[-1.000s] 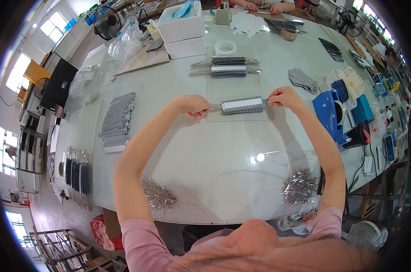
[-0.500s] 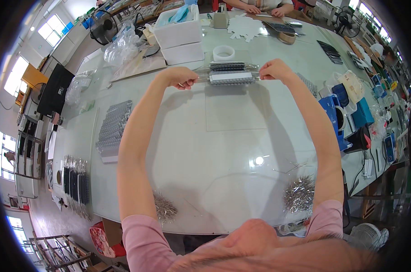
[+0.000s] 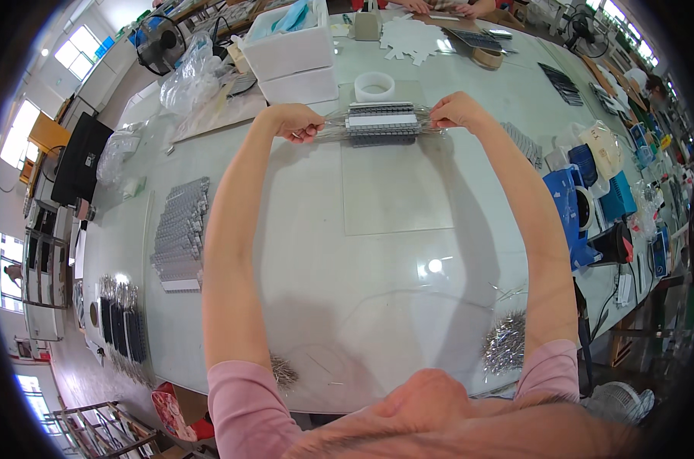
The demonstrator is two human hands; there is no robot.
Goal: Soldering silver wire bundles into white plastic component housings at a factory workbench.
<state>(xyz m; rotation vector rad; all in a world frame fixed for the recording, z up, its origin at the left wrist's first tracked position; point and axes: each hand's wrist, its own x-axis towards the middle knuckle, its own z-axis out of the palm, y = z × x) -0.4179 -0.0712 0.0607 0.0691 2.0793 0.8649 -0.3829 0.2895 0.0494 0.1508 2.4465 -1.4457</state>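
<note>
At the far middle of the table, a bundle of dark and pale ridged strips (image 3: 383, 120) lies crosswise, with thin silvery wires (image 3: 334, 127) sticking out at both ends. My left hand (image 3: 295, 122) is closed at the left-end wires, its fingertips curled. Opposite it, my right hand (image 3: 456, 112) pinches the wires at the right end. Both arms reach far forward. Beneath the bundle, a clear square sheet (image 3: 397, 195) extends toward me. Just behind stands a white tape roll (image 3: 374, 87).
Loose wire piles lie near my left forearm (image 3: 283, 373) and right forearm (image 3: 505, 343). Grey ridged strips (image 3: 180, 229) and dark wired bundles (image 3: 123, 325) sit at left. White boxes (image 3: 297, 83) stand behind; a blue tape dispenser (image 3: 565, 210) stands right. Another person's hands (image 3: 462, 9) work across the table.
The bundle has turned slightly between my hands, so its white strip now sits higher among the ridged ones. Both hands remain at its ends. The whole view has shifted a little.
</note>
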